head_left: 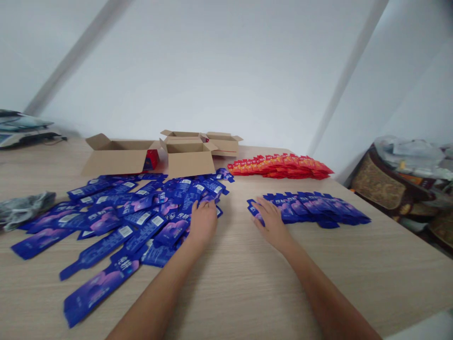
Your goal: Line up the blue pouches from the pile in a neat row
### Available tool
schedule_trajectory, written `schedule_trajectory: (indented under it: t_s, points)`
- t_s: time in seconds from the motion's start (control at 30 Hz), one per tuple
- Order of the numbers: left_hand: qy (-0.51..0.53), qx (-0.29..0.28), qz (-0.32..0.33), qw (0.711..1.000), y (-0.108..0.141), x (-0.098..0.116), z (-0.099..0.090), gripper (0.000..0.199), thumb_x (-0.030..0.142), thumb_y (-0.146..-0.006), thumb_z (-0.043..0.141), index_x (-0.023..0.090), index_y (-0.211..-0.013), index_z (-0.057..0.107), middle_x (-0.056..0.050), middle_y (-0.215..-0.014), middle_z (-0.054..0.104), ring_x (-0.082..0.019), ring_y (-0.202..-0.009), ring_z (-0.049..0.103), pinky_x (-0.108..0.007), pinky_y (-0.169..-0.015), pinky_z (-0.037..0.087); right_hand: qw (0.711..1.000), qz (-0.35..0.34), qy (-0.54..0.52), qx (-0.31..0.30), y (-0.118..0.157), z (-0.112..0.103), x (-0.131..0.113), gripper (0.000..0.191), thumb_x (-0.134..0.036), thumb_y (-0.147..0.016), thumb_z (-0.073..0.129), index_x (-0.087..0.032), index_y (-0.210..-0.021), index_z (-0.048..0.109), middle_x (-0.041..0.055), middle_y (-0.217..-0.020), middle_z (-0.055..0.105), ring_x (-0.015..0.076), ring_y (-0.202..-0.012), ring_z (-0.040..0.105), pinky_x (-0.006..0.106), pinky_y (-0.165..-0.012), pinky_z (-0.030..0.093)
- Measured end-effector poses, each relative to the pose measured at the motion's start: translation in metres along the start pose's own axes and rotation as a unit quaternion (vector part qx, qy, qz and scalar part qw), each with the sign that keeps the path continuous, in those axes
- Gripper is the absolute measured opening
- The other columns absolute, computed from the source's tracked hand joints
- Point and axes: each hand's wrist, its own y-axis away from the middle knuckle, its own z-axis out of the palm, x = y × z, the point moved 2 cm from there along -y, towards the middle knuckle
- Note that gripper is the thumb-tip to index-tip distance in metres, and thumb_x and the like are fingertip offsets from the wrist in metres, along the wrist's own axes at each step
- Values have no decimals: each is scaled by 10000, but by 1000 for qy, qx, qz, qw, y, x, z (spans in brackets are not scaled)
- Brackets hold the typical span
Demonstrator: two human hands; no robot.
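Observation:
My left hand [204, 224] reaches over the right edge of a loose pile of blue-purple flat packets [102, 220]. Its fingers are stretched forward over the packets, and whether they touch one cannot be made out. My right hand [272, 223] rests at the left end of an overlapping row of the same blue packets [314, 206]. Those fingers are spread over the end packet [253, 208], which is partly hidden beneath them. Some packets in the pile lie printed side up, others show a white barcode label.
Open cardboard boxes [191, 159] stand behind the pile, with a larger box [116, 158] at their left. A fanned row of red packets [279, 166] lies at the back right. Crumpled grey plastic [26, 208] sits far left. A brown patterned chair [378, 182] stands beyond the table's right edge.

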Motion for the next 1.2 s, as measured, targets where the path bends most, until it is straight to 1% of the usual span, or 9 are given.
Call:
schedule_trajectory:
  t_s: [0.13,0.23,0.33,0.43,0.63,0.77,0.9,1.07,1.2]
  points:
    - [248,26,2,968,-6,7,-6,322,250,-920,311,129,-991,600,-101,-907,673,-209,-834,617,-311,-763,452,948,132,-291,11,-3,3,-12,505,-509,-885,356,-165,-1204,541,143,-1233,555,251,-1136,510,420,-927,422]
    - [414,12,61,908,-6,16,-5,290,315,-903,382,158,-969,617,-50,-908,672,-182,-843,610,-281,-773,458,772,299,-545,-135,-1,8,-20,701,-651,-865,184,-119,-1123,561,174,-963,666,220,-774,650,301,-558,508]
    - [509,8,92,856,-4,18,-4,241,282,-869,454,170,-977,638,-52,-987,671,-189,-942,597,-304,-864,437,587,310,-705,-250,1,5,-32,788,-708,-835,122,-108,-1072,575,138,-773,679,153,-539,613,183,-354,366]
    - [559,36,118,820,-3,14,-6,213,255,-855,478,183,-891,675,-71,-1023,669,-210,-1029,570,-364,-963,380,515,317,-761,-234,2,1,-39,711,-704,-836,205,-125,-985,590,86,-666,655,103,-443,554,142,-306,285]
    - [554,75,1,829,-8,7,12,206,299,-797,565,220,-969,643,-63,-1205,576,-215,-1140,492,-393,-996,344,606,299,-721,-152,5,13,-47,294,-425,-757,636,-168,-867,545,-12,-574,595,57,-367,463,127,-284,212]
    - [656,-96,-168,730,-1,19,35,468,573,-801,454,142,-916,594,-94,-912,650,-177,-774,618,-299,-671,486,707,285,-646,-37,4,21,-44,361,-517,-749,604,-182,-834,501,-64,-472,504,46,-318,368,140,-289,182]
    - [699,-347,-96,618,18,49,38,605,664,-788,398,99,-744,612,-61,-632,621,-104,-496,560,-197,-459,395,784,240,-573,-9,4,26,-42,356,-539,-765,555,-197,-790,459,-109,-390,370,55,-310,321,159,-320,224]
    - [697,-331,-96,628,25,53,34,394,510,-713,637,121,-676,592,12,-509,570,-57,-400,481,-170,-407,340,877,163,-452,-10,6,27,-44,296,-489,-855,431,-202,-803,484,-77,-463,395,86,-389,376,200,-391,297]
    - [701,-325,-94,628,22,47,36,370,465,-687,668,127,-596,551,13,-480,555,-48,-378,439,-179,-388,297,905,157,-394,-19,8,25,-40,292,-449,-902,344,-209,-810,483,-58,-524,418,93,-427,390,205,-413,292]
